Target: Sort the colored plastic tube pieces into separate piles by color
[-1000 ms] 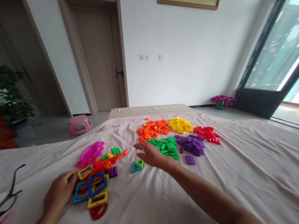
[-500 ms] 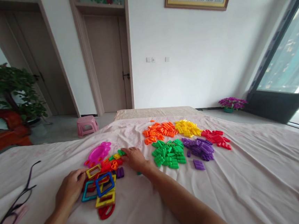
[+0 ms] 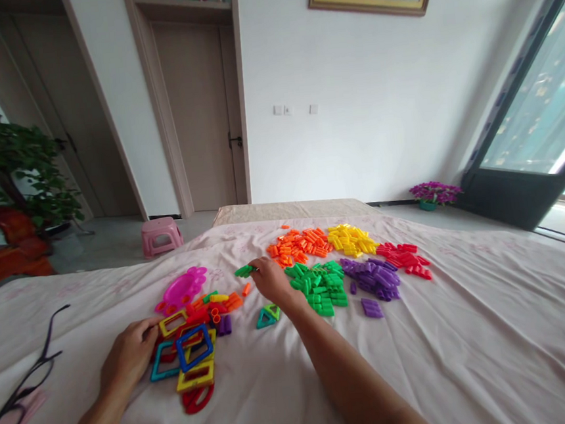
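My right hand (image 3: 273, 283) is closed on a green plastic building block (image 3: 244, 271), lifted over the cloth left of the green block pile (image 3: 319, 286). My left hand (image 3: 130, 352) has its fingers closed at the left edge of a yellow square frame tile (image 3: 173, 323). Beneath and in front of that tile lie a blue square frame tile (image 3: 194, 347), a teal one (image 3: 159, 373) and a red rounded piece (image 3: 198, 400). Mixed orange, red, yellow and purple blocks (image 3: 216, 307) lie between my hands. A loose orange block (image 3: 246, 289) sits below the held green one.
Sorted piles stand to the right: orange (image 3: 298, 245), yellow (image 3: 351, 239), red (image 3: 405, 259), purple (image 3: 373, 276). A magenta flower-edged piece (image 3: 183, 288) lies behind the mixed blocks. Two triangle tiles (image 3: 266, 315) lie near my right wrist. Eyeglasses (image 3: 19, 400) rest at the left.
My right hand has moved right and up from the mixed blocks, carrying a green block. The triangle tiles and a loose orange block now show. My left hand stays at the yellow tile.
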`<state>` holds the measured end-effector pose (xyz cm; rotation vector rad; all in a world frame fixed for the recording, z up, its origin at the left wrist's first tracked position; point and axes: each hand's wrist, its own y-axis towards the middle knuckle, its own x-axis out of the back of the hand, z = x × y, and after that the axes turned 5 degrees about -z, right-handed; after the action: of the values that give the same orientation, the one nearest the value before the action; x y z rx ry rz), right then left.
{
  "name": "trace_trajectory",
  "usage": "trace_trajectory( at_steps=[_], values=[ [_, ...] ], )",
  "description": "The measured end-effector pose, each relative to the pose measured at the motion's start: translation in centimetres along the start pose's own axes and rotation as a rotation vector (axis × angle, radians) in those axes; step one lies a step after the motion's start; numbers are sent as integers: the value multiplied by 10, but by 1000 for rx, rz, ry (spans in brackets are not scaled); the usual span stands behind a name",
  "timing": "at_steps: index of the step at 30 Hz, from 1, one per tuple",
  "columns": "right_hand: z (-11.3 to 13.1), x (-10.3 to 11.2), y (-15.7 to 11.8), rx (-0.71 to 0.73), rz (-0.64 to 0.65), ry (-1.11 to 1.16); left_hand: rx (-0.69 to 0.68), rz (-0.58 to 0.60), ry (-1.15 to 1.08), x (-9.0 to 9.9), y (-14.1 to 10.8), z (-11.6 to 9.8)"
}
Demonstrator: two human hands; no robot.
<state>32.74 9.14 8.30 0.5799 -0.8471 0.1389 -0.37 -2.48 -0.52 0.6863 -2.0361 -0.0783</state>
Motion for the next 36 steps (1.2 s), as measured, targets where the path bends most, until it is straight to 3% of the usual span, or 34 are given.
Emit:
trace_trajectory(
  at_steps=[4, 9, 13, 17, 19, 22, 30, 33, 36],
  values=[
    [-19, 53, 6, -87, -48, -27, 9, 10, 5, 0, 1, -1],
    [-52, 107, -5, -209, -56, -292, -1, 14, 12, -2, 2, 2],
    [-74, 132, -16, -333, -58, -403, -8, 10, 8, -3, 2, 3],
    [-73, 138, -19, -338, -120, -360, -4, 7, 7, -3, 2, 3],
    [-63, 132, -15, -278, -139, -313, -5, 5, 13, -2, 2, 3],
    [-39, 109, -9, -114, -54, -231, -10, 0, 21, -2, 1, 3],
    [16, 1, -17, 226, 216, -117, -9, 10, 7, -1, -1, -2],
    [23, -34, -29, 366, 215, -63, -13, -5, 12, -2, -1, -1],
    [24, -56, -37, 447, 201, -30, -8, 1, 15, -3, -1, 0]
  ],
)
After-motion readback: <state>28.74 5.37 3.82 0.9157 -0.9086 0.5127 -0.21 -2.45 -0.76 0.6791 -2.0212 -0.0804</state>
